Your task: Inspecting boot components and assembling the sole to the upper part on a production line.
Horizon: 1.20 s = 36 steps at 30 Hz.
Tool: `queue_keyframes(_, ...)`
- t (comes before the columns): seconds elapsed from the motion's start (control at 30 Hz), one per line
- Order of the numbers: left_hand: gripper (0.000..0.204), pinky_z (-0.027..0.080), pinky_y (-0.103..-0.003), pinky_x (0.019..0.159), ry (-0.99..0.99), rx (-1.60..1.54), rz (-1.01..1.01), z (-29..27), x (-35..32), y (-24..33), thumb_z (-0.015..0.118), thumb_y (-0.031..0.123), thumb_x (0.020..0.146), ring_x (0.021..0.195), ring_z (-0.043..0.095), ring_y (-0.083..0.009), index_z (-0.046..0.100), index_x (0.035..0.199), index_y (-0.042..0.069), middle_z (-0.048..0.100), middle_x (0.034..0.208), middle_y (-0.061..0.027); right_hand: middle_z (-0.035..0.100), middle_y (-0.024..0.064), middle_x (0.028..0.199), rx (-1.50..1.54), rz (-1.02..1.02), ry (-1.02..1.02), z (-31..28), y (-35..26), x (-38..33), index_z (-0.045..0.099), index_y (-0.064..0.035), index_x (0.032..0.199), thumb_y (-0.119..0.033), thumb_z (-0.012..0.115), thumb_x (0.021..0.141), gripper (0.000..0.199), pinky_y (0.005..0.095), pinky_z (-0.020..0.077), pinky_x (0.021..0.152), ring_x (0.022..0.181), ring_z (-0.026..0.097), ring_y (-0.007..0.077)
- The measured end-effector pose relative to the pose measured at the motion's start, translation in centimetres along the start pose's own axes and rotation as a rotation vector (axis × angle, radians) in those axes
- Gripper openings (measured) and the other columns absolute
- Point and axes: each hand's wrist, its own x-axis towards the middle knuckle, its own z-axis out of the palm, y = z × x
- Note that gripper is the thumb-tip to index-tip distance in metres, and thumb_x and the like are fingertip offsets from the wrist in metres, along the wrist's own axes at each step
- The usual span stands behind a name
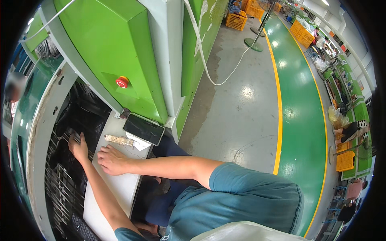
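My left hand (78, 148) reaches over a rack of thin metal rods (64, 188), its thumb and fingers apart at the edge of a dark black piece (60, 154). More glossy, folded black pieces (82, 110) lie farther along the rack; their kind is unclear. On the white ledge (108, 193), close by, rests my right hand (112, 160). Its fingers are bent and bunched together, and they hide whatever may be under them. Just beyond that hand lies a pale, wrapped stick-like thing (119, 139) with thin thread around it.
A dark-screened phone (143, 129) lies on a white pad (138, 141) at the ledge's far end. Behind it rises a green machine housing (116, 48) with a red emergency button (122, 82). A white cable (201, 52) hangs to the right. Across the rack, a person (15, 90) is partly visible.
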Motion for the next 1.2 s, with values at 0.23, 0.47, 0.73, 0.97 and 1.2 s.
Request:
queue_keyframes(0.23, 0.098, 0.045, -0.052, 0.123, -0.369, 0.154, -0.296, 3.5, 0.0, -6.3, 0.078, 0.071, 0.092, 0.147, 0.054, -0.0521, 0.063, 0.147, -0.009, 0.059, 0.153, -0.0371, 0.065, 0.0074, 0.107, -0.057, 0.007, -0.064, -0.2, -0.2, 0.2, 0.076, -0.0072, 0.092, -0.023, 0.073, 0.091, 0.016, 0.0444, 0.0428, 0.1, 0.114, 0.057, 0.027)
queue_keyframes(0.47, 0.107, 0.051, -0.053, 0.11, -0.678, 0.16, -0.438, 3.4, 1.4, -4.0, 0.06, 0.093, 0.089, 0.124, 0.07, -0.0501, 0.082, 0.103, -0.011, 0.074, 0.121, -0.0396, 0.065, 0.0073, 0.107, -0.058, 0.028, -0.098, -0.5, 0.2, 0.0, 0.075, -0.0069, 0.091, -0.023, 0.072, 0.091, 0.016, 0.0441, 0.0422, 0.1, 0.115, 0.056, 0.0271)
queue_keyframes(0.73, 0.08, 0.053, -0.05, 0.084, -0.334, -0.02, -0.212, 6.4, 0.2, -7.7, 0.076, 0.066, 0.099, 0.082, 0.067, -0.0417, 0.073, 0.09, -0.013, 0.07, 0.081, -0.0282, 0.065, 0.0075, 0.107, -0.078, 0.004, -0.067, -0.3, 0.1, 0.0, 0.074, -0.0077, 0.091, -0.021, 0.073, 0.091, 0.014, 0.0444, 0.0422, 0.098, 0.113, 0.057, 0.0269)
queue_keyframes(0.97, 0.056, 0.046, -0.027, 0.053, -0.268, -0.616, -0.612, 4.1, 3.2, -5.1, 0.07, 0.054, 0.107, 0.07, 0.06, -0.0127, 0.077, 0.107, -0.001, 0.068, 0.088, -0.0012, 0.064, 0.0078, 0.109, -0.123, 0.022, -0.09, -0.6, 1.8, -0.8, 0.074, -0.0078, 0.094, -0.02, 0.073, 0.09, 0.012, 0.0446, 0.0424, 0.098, 0.113, 0.057, 0.027)
queue_keyframes(1.2, 0.044, 0.044, -0.025, 0.057, -0.082, -0.992, -0.637, -6.4, 5.7, -11.6, 0.07, 0.038, 0.108, 0.08, 0.064, -0.0091, 0.078, 0.136, 0.005, 0.078, 0.112, -0.0022, 0.064, 0.0081, 0.11, -0.085, -0.036, -0.094, 0.0, -0.8, 0.5, 0.074, -0.0079, 0.095, -0.019, 0.073, 0.09, 0.012, 0.0437, 0.0422, 0.098, 0.113, 0.056, 0.0271)
